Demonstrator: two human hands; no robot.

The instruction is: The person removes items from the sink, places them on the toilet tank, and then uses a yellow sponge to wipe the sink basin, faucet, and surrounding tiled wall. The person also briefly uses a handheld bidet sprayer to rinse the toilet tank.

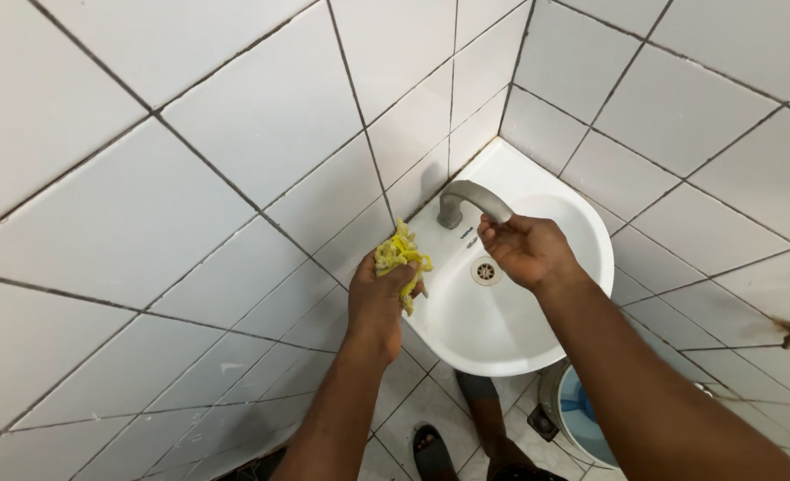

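Head view shows white wall tiles (146,214) around a white corner sink (493,321). Right hand (524,249) curls its grip around the grey tap (471,200) spout's end over the basin. Left hand (379,298) grips a yellow cloth (399,254) tightly, at the sink's left rim.

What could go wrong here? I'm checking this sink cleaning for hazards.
The crumpled yellow cloth in the left hand sits at the rim of the white corner sink; it might slip to the floor. The right hand is at the grey curved metal tap's spout; water could splash onto the sandalled foot below.
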